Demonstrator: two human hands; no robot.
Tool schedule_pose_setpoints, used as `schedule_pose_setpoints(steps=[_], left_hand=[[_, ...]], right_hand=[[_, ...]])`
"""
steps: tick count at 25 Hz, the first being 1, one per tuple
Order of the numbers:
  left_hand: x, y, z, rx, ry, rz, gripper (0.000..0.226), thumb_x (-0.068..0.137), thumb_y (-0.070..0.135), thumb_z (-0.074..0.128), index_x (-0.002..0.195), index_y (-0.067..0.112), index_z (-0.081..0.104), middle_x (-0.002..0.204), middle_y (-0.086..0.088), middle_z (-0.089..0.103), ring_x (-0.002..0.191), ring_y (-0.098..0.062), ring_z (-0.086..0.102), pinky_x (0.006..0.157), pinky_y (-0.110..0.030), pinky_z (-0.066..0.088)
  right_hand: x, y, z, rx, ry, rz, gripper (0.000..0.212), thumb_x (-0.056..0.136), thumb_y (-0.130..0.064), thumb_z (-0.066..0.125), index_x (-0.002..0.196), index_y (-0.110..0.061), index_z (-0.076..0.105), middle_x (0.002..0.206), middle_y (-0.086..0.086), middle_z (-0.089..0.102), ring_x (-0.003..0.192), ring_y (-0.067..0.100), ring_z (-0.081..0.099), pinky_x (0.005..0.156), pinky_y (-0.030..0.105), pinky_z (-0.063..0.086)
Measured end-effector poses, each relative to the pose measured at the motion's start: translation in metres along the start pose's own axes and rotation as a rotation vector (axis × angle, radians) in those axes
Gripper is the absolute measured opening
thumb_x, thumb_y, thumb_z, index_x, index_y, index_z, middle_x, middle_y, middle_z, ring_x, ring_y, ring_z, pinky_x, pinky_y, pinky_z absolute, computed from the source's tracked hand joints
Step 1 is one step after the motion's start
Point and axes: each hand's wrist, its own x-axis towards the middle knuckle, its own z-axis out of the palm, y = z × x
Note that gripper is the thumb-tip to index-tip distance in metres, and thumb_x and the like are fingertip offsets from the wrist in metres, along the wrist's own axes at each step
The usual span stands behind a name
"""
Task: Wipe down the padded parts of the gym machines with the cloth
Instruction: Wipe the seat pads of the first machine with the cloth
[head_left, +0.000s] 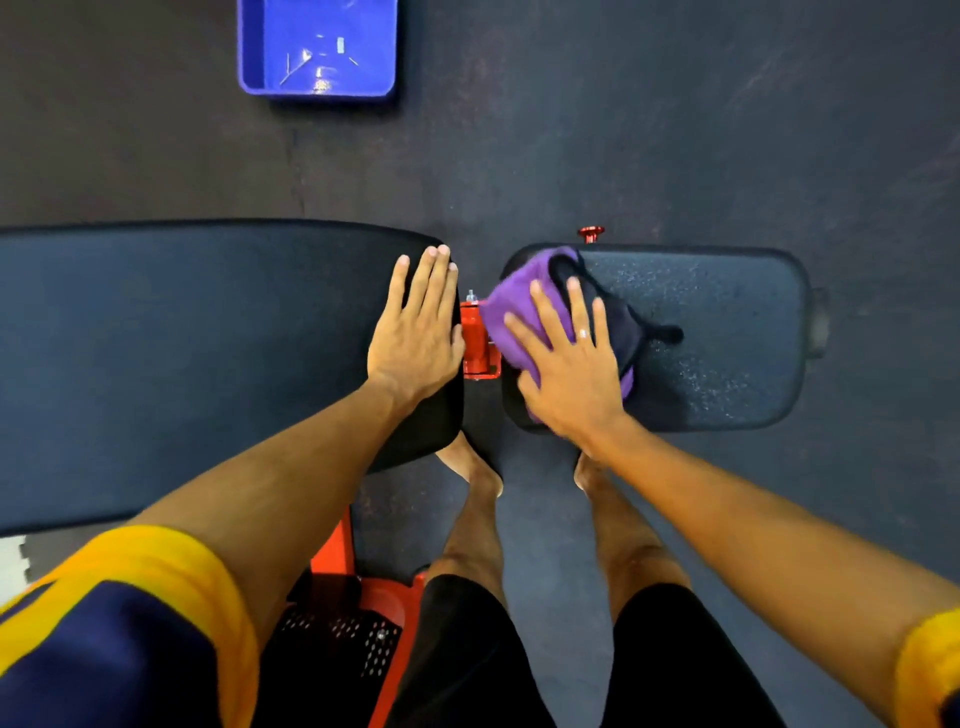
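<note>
- While the right hand (571, 369) lies flat on the purple cloth (511, 312), its grip is spread, with the fingers straight. It presses the cloth onto the left end of the short pad (727, 338) and pinches nothing.
- Left hand (415, 332) rests palm-down on the end of the long pad (182, 338) of the bench. The grip is flat, fingers close together, and holds nothing. It appears to brace the body.
- Cloth is bunched, with a dark fold under the fingertips. It overhangs the pad edge toward the red bracket (475, 338) between the 2 pads.
- Short pad shows a speckled sheen across its middle and right end, possibly moisture. That area is judged not yet wiped.
- Recommendation: flatten the cloth under the palm and keep the pressure even. Run overlapping passes from the bracket end to the far end, then along the rounded edges and corners.
- Risk: the overhanging cloth could catch on the bracket or on the red knob (591, 234) at the pad's far edge.
- Blue tray (317, 47) sits on the floor, well apart.
</note>
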Motion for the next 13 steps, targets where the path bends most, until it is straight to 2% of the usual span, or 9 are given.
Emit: schedule_pose_setpoints(steps=[3, 5, 7, 10, 13], left_hand=[[0.001, -0.001, 0.0, -0.014, -0.003, -0.01, 0.07, 0.104, 0.041, 0.014, 0.16, -0.001, 0.006, 0.168, -0.022, -0.001, 0.157, -0.033, -0.005, 0.126, -0.053, -0.002], [0.0, 0.0, 0.001, -0.03, -0.003, -0.013, 0.07, 0.104, 0.041, 0.014, 0.16, 0.0, 0.006, 0.168, -0.022, -0.002, 0.157, -0.033, -0.006, 0.126, -0.053, -0.002], [0.001, 0.0, 0.001, -0.048, -0.008, -0.02, 0.07, 0.104, 0.041, 0.016, 0.16, 0.0, 0.006, 0.168, -0.021, -0.002, 0.157, -0.033, -0.006, 0.126, -0.053, -0.002], [0.002, 0.002, 0.001, -0.034, -0.015, -0.024, 0.071, 0.104, 0.042, 0.018, 0.161, 0.001, 0.006, 0.168, -0.021, -0.002, 0.157, -0.032, -0.005, 0.126, -0.053, -0.002], [0.0, 0.0, 0.0, -0.047, -0.017, -0.034, 0.071, 0.103, 0.042, 0.02, 0.161, 0.001, 0.008, 0.168, -0.021, 0.0, 0.157, -0.032, -0.003, 0.126, -0.053, 0.0]], right_hand=[[-0.047, -0.001, 0.021, -0.078, -0.036, -0.22, 0.071, 0.087, -0.045, 0.064, 0.153, -0.028, 0.046, 0.17, 0.011, 0.018, 0.154, 0.05, 0.008, 0.121, 0.069, 0.009], [-0.023, 0.003, 0.022, -0.1, -0.095, -0.358, 0.066, 0.088, -0.052, 0.063, 0.149, -0.028, 0.052, 0.168, 0.011, 0.023, 0.154, 0.048, 0.008, 0.12, 0.07, 0.007], [0.024, 0.001, 0.013, -0.175, -0.191, -0.415, 0.067, 0.09, -0.06, 0.055, 0.148, -0.027, 0.054, 0.167, 0.011, 0.026, 0.156, 0.045, 0.004, 0.121, 0.068, 0.004], [0.095, 0.001, -0.012, -0.29, -0.263, -0.245, 0.066, 0.092, -0.063, 0.047, 0.148, -0.028, 0.051, 0.165, 0.008, 0.032, 0.155, 0.042, 0.011, 0.122, 0.064, 0.009], [0.109, 0.02, -0.028, -0.153, -0.214, -0.047, 0.061, 0.091, -0.062, 0.049, 0.142, -0.029, 0.054, 0.156, 0.01, 0.042, 0.14, 0.044, 0.036, 0.116, 0.057, 0.027]])
